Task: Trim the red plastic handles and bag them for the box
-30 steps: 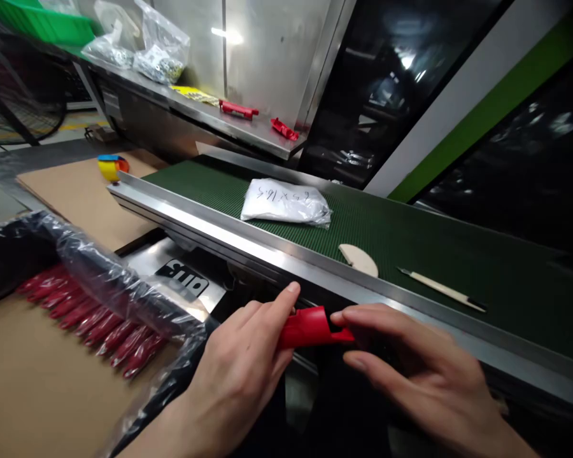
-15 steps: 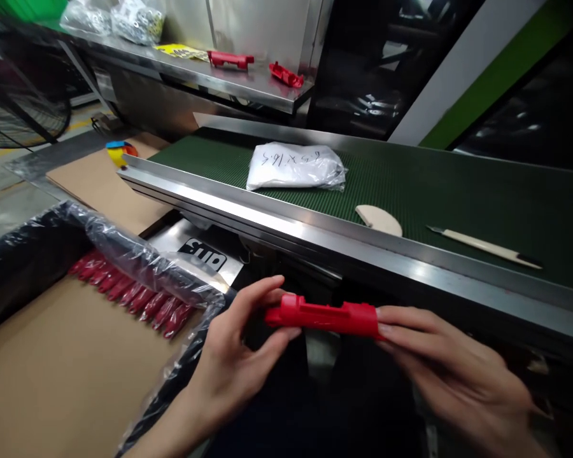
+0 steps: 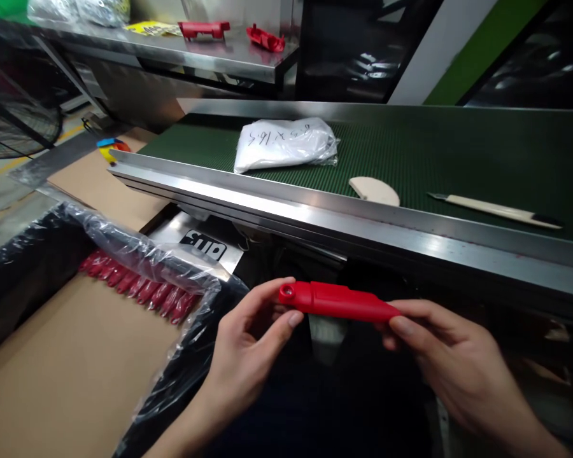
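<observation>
A long red plastic part (image 3: 341,301) is held level between my two hands, in front of the conveyor's near rail. Its left end, with a small round hole, is pinched by the thumb and fingers of my left hand (image 3: 253,337). My right hand (image 3: 451,356) grips the narrower right end between thumb and fingers. The smooth side of the part faces me. To the left, several similar red parts (image 3: 138,289) in clear plastic lie in a row inside a lined box (image 3: 191,337), on brown cardboard.
On the green conveyor belt (image 3: 410,152) lie a white plastic-wrapped packet (image 3: 286,145), a beige curved piece (image 3: 375,191) and a pale-handled knife (image 3: 499,208). A metal shelf (image 3: 248,63) behind holds two red parts (image 3: 204,30). A fan (image 3: 19,108) stands far left.
The red part has been turned over, from its notched side to its smooth side. My right hand has shifted its grip, thumb now in front. The view has tilted slightly.
</observation>
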The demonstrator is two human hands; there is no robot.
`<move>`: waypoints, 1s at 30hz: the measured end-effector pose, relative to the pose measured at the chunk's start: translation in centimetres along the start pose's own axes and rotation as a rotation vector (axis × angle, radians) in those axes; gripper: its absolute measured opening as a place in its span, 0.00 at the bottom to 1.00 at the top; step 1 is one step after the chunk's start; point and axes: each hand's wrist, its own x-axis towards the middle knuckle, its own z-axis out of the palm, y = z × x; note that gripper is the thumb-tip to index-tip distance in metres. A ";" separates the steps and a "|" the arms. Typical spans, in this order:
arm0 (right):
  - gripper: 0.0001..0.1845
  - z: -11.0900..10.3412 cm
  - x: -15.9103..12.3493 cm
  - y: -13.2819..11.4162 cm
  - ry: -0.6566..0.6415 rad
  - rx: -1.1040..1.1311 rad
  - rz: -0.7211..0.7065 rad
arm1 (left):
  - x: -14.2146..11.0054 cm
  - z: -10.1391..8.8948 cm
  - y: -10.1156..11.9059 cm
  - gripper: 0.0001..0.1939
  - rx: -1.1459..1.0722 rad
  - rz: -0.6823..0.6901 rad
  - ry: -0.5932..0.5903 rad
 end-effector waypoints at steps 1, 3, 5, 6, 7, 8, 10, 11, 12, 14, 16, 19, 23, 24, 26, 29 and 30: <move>0.10 0.0 0.0 0.0 -0.003 0.063 0.042 | -0.1 0.1 0.0 0.15 0.005 -0.016 0.007; 0.11 0.1 -0.1 -0.2 -0.015 0.164 0.107 | -0.2 0.4 -0.2 0.15 0.002 -0.046 0.021; 0.13 0.3 -0.2 -0.7 -0.037 0.236 0.165 | -0.2 0.8 -0.4 0.14 -0.010 -0.080 0.043; 0.13 0.3 -0.2 -0.9 -0.051 0.263 0.194 | -0.2 0.9 -0.6 0.14 -0.016 -0.095 0.054; 0.13 0.3 -0.2 -1.2 -0.062 0.287 0.220 | -0.2 1.1 -0.7 0.13 -0.020 -0.112 0.064; 0.14 0.4 -0.2 -1.4 -0.073 0.308 0.240 | -0.1 1.2 -0.9 0.13 -0.024 -0.124 0.072; 0.15 0.4 -0.2 -1.6 -0.097 0.344 0.256 | 0.1 1.4 -1.2 0.13 -0.028 -0.142 0.081; 0.15 0.5 -0.1 -1.6 -0.107 0.354 0.254 | 0.2 1.4 -1.3 0.13 -0.027 -0.147 0.081; 0.15 0.5 -0.1 -1.6 -0.114 0.361 0.247 | 0.3 1.4 -1.5 0.13 -0.022 -0.158 0.081; 0.16 0.6 0.1 -1.4 -0.123 0.357 0.230 | 0.6 1.3 -1.7 0.14 -0.008 -0.181 0.079; 0.17 0.6 0.2 -1.0 -0.129 0.331 0.196 | 0.8 1.2 -1.9 0.16 0.018 -0.209 0.077; 0.13 0.4 0.3 -0.5 -0.126 0.200 0.115 | 0.9 0.9 -2.5 0.18 0.086 -0.228 0.057; 0.06 0.7 0.7 -0.8 -0.089 -0.146 -0.105 | 0.8 0.2 -3.5 0.22 0.329 -0.003 0.033; 0.05 1.0 1.0 -1.0 -0.096 -0.238 -0.205 | 0.8 0.1 -3.7 0.27 0.422 0.107 0.012; 0.07 1.9 1.5 -1.7 -0.165 -0.389 -0.437 | 0.8 0.0 -4.0 0.36 0.568 0.349 -0.075; 0.07 3.5 2.6 -3.1 -0.379 -0.473 -0.712 | 0.8 0.3 -4.3 0.38 0.525 0.568 -0.270; 0.08 3.9 3.1 -3.8 -0.449 -0.485 -0.742 | 0.8 0.4 -4.3 0.34 0.445 0.555 -0.288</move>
